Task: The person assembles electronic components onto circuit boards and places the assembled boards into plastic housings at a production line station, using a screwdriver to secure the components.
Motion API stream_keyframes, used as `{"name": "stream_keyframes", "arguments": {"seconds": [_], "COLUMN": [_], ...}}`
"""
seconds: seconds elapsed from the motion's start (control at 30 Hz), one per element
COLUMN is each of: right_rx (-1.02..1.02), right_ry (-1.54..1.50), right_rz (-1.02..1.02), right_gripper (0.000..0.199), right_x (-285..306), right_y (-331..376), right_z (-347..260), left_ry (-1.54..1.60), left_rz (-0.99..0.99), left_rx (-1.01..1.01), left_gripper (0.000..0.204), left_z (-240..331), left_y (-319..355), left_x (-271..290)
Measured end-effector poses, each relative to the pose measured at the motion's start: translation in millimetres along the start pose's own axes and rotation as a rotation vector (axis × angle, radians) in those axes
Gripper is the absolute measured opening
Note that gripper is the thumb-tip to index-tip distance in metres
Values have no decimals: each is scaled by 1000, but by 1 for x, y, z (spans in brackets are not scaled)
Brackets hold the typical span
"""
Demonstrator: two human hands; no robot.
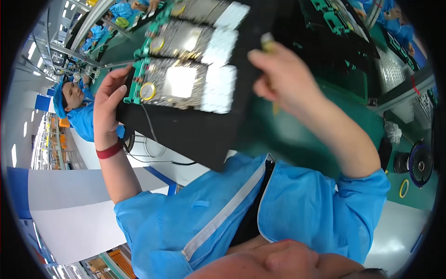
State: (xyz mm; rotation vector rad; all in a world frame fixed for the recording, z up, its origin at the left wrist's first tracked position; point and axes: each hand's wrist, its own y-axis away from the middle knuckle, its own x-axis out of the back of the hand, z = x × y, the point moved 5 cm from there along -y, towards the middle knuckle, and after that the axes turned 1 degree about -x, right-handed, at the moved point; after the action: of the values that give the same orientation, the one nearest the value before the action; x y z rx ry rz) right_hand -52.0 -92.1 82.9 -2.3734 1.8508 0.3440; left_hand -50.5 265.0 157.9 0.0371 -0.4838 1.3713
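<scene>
A black flat board (179, 135) is tilted up in front of me, its near corner pointing down toward my body. Along it lie three circuit boards (195, 83) in a row, with green connectors, a shiny square, silvery strips and yellow rings. My left hand (110, 95) grips the board's left edge, its thumb on top beside a green connector (137, 80). Off the board's right side, my right hand (285, 69) is closed round a slim yellow thing (268, 43). Its pale end pokes out above the fist; motion blur hides its kind.
The green worktop (316, 135) stretches under and right of the board. Another dark board with circuit boards (337, 21) lies at the far right. A black reel (421, 165), a yellow tape ring (404, 188) and a clear plastic bag (393, 132) sit at right. A co-worker (74, 100) is at left.
</scene>
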Motion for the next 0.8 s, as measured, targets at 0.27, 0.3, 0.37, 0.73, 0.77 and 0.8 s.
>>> {"name": "stream_keyframes", "arguments": {"seconds": [0.27, 0.3, 0.37, 0.73, 0.77, 0.8], "right_rx": [-144, -148, -57, -463, -467, -448], "right_ry": [496, 587, 755, 127, 124, 162], "right_rz": [-417, -539, -618, -392, -375, -354], "right_gripper": [45, 43, 38, 22, 22, 21], "right_x": [-17, -5, 24, 105, 113, 123], "right_y": [-55, -44, -15, 24, 28, 32], "right_z": [126, 143, 173, 288, 287, 284], "left_ry": [-358, -662, -856, 492, 260, 24], "left_rz": [357, 532, 778, -375, -431, -484], "left_rx": [51, -29, -305, 492, 563, 622], "left_gripper": [23, 22, 22, 17, 19, 21], "left_z": [-143, -123, -99, -186, -208, -223], "left_y": [-34, -24, 0, 80, 81, 82], "left_x": [87, 89, 89, -241, -255, -265]}}
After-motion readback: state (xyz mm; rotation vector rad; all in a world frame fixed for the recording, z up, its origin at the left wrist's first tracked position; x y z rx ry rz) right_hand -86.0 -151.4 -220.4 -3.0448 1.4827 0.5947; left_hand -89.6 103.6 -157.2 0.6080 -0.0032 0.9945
